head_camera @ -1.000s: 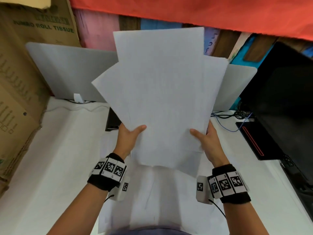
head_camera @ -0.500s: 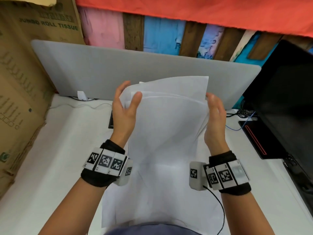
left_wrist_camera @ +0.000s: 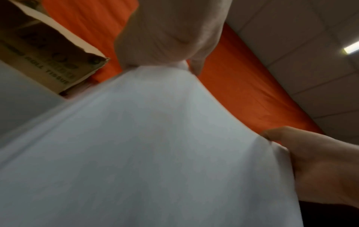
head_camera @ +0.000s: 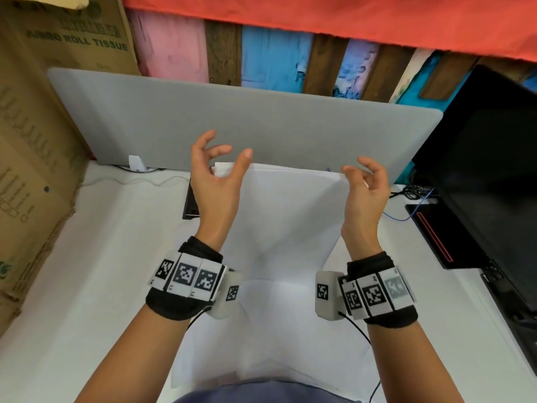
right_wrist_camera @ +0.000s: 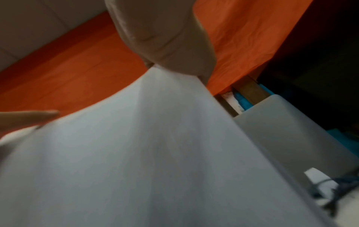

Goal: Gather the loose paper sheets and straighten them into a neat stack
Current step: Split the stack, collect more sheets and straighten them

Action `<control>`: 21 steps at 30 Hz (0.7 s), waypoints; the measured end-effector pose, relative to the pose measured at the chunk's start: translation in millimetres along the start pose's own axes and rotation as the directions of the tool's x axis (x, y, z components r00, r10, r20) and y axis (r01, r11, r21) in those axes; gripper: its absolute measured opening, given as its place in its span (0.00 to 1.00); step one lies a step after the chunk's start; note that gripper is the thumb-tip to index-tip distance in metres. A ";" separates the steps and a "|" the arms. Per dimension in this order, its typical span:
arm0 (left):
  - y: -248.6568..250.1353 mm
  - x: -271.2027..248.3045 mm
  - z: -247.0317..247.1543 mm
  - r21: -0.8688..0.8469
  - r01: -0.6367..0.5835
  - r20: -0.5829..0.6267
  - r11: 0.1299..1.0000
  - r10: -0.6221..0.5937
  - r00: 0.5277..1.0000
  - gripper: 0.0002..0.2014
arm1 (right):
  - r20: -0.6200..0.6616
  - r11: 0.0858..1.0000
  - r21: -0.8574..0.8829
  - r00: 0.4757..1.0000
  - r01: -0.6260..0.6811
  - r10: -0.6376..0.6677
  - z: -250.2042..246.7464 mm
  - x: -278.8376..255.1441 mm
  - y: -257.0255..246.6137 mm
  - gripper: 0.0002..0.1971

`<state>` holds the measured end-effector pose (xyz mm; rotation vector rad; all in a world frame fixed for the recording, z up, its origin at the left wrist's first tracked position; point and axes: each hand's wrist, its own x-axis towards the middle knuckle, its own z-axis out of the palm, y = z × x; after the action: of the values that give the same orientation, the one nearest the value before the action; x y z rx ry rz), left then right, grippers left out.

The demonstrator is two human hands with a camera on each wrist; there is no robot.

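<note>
A bundle of white paper sheets [head_camera: 290,216] stands nearly upright on its lower edge between my hands, its top edges close together. My left hand [head_camera: 228,161] curls round the top left corner, thumb in front and fingers behind. In the left wrist view its fingers [left_wrist_camera: 165,38] touch the top of the sheets [left_wrist_camera: 145,145]. My right hand [head_camera: 359,175] curls round the top right corner, and its fingers [right_wrist_camera: 165,38] touch the sheets [right_wrist_camera: 145,153] there. More white paper [head_camera: 290,338] lies flat on the table below the bundle.
A grey divider panel [head_camera: 261,123] stands behind the sheets. Cardboard boxes [head_camera: 37,146] wall off the left. A black monitor [head_camera: 482,170] and cables [head_camera: 415,193] are on the right, and a small black device [head_camera: 190,205] sits behind my left hand on the white table [head_camera: 101,257].
The fanned sheets came down from high in front of me onto their lower edge and drew together. Both hands slid from the bottom edge up to the top corners.
</note>
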<state>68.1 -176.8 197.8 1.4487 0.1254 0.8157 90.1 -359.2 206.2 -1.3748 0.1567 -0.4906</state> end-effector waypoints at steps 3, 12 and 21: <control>-18.5 -5.0 -19.9 -0.036 0.077 0.183 0.996 -0.070 0.981 0.26 | 0.205 0.995 0.008 0.974 -0.099 0.095 -20.0 1.0 20.3 0.15; -60.0 -33.5 -42.3 0.061 0.346 0.377 0.936 -0.343 0.860 0.19 | 0.374 0.939 -0.226 0.867 -0.258 0.329 -36.4 -22.6 60.2 0.12; -32.1 -25.6 -50.8 -0.085 0.241 0.392 0.967 -0.190 0.900 0.20 | 0.421 0.977 -0.092 0.882 -0.193 0.214 -39.5 -22.9 44.5 0.14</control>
<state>35.3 -146.3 150.3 1.4120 -0.0629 0.3430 65.3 -380.0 151.4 -1.4622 -0.0489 0.0006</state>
